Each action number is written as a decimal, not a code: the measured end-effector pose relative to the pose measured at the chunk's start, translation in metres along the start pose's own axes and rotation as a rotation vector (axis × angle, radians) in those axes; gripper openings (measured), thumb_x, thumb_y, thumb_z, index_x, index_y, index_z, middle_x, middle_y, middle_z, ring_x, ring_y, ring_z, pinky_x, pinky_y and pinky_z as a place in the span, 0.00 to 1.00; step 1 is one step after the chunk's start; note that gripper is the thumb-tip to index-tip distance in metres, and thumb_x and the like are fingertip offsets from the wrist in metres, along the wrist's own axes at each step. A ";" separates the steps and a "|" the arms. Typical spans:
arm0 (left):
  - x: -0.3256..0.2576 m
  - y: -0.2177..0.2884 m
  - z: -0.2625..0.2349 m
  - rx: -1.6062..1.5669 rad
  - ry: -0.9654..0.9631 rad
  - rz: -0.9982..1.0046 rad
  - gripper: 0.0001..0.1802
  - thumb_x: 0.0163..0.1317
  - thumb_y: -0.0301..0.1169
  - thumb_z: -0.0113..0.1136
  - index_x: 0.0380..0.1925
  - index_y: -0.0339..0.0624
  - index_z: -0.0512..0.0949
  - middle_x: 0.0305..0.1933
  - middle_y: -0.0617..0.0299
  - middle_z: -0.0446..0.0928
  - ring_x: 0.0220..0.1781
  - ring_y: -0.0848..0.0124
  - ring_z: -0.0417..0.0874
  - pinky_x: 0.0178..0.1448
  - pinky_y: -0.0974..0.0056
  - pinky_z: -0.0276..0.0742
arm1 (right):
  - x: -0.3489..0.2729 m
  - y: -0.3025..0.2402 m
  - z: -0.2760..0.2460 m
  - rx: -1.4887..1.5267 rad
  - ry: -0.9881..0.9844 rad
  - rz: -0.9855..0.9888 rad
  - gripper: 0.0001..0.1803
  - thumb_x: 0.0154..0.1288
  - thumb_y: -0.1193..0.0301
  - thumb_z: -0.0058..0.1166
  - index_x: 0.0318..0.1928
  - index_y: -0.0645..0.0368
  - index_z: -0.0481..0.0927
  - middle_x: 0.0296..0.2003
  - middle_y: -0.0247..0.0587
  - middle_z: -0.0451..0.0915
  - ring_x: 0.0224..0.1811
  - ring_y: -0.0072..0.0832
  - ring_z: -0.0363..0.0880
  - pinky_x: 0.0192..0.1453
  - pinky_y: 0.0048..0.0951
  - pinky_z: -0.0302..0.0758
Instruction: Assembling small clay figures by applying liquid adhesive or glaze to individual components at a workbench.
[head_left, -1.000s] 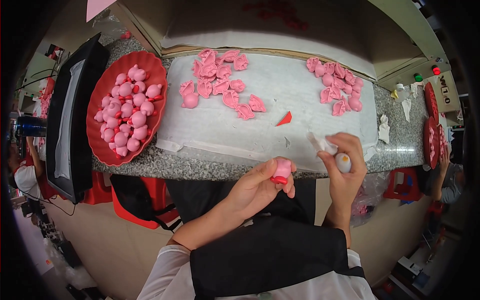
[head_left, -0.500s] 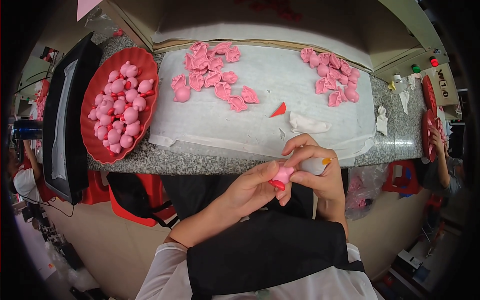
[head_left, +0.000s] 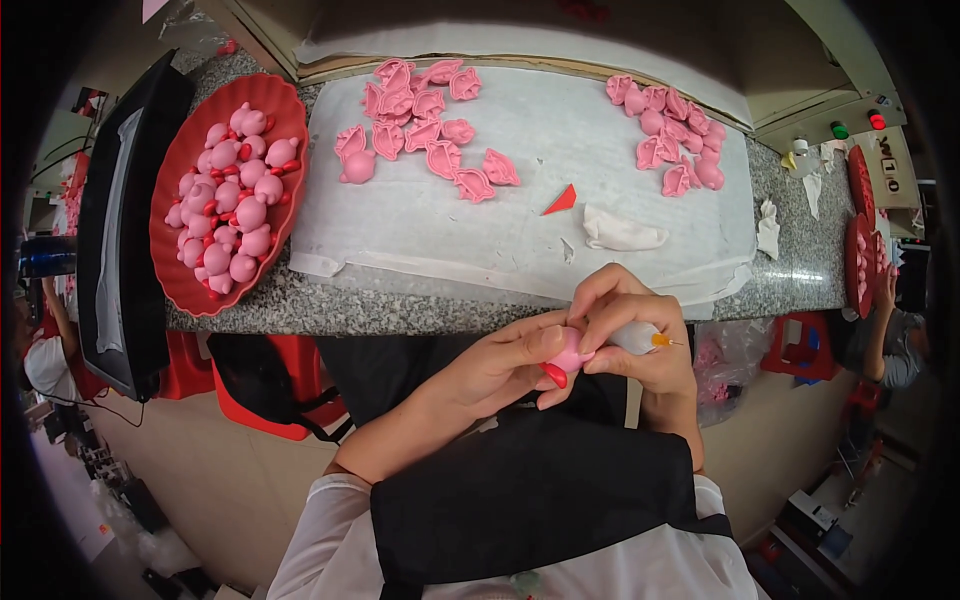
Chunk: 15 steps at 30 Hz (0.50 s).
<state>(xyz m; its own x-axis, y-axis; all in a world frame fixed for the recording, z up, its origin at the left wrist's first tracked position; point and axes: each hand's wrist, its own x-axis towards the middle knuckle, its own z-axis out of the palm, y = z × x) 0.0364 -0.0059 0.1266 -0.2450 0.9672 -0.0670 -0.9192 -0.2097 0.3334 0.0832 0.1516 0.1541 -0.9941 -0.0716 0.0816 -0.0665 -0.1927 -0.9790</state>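
Now pink figure (head_left: 568, 356) pinched between both hands' grip.

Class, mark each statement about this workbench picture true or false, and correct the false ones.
1. Both hands, left hand and right hand, meet on one pink toy piece. True.
2. The red bowl stands at the right end of the counter. False: it stands at the left end.
3. The red bowl holds pink figures. True.
4. The red triangle lies inside the bowl. False: it lies on the white sheet.
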 end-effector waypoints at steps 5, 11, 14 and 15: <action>-0.001 -0.002 -0.003 -0.014 -0.005 -0.028 0.24 0.58 0.43 0.43 0.46 0.34 0.61 0.30 0.64 0.64 0.22 0.79 0.63 0.23 0.75 0.62 | -0.004 0.002 0.002 0.014 0.025 -0.001 0.10 0.38 0.73 0.63 0.23 0.62 0.77 0.33 0.44 0.69 0.30 0.23 0.68 0.36 0.21 0.65; -0.001 -0.007 -0.006 -0.055 -0.011 -0.040 0.25 0.58 0.45 0.42 0.46 0.35 0.61 0.28 0.65 0.64 0.20 0.80 0.59 0.21 0.75 0.60 | -0.005 0.002 0.004 0.005 0.068 0.022 0.11 0.36 0.72 0.64 0.23 0.62 0.77 0.31 0.42 0.70 0.30 0.23 0.68 0.35 0.20 0.65; 0.000 -0.008 -0.005 -0.057 -0.027 -0.036 0.25 0.58 0.45 0.41 0.46 0.35 0.62 0.27 0.65 0.64 0.20 0.80 0.59 0.21 0.75 0.60 | -0.006 0.000 0.006 -0.010 0.084 0.028 0.11 0.36 0.72 0.64 0.23 0.62 0.77 0.30 0.41 0.70 0.30 0.23 0.68 0.35 0.20 0.65; 0.000 -0.008 -0.004 -0.055 -0.023 -0.036 0.25 0.58 0.46 0.41 0.46 0.35 0.62 0.27 0.65 0.64 0.19 0.80 0.59 0.21 0.75 0.60 | -0.007 -0.002 0.006 -0.020 0.094 0.031 0.11 0.36 0.72 0.64 0.22 0.61 0.77 0.29 0.41 0.70 0.30 0.23 0.68 0.35 0.20 0.65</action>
<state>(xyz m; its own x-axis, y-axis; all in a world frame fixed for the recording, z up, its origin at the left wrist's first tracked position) 0.0423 -0.0052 0.1206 -0.2052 0.9771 -0.0557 -0.9429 -0.1821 0.2789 0.0907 0.1461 0.1563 -0.9993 0.0147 0.0344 -0.0364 -0.1725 -0.9843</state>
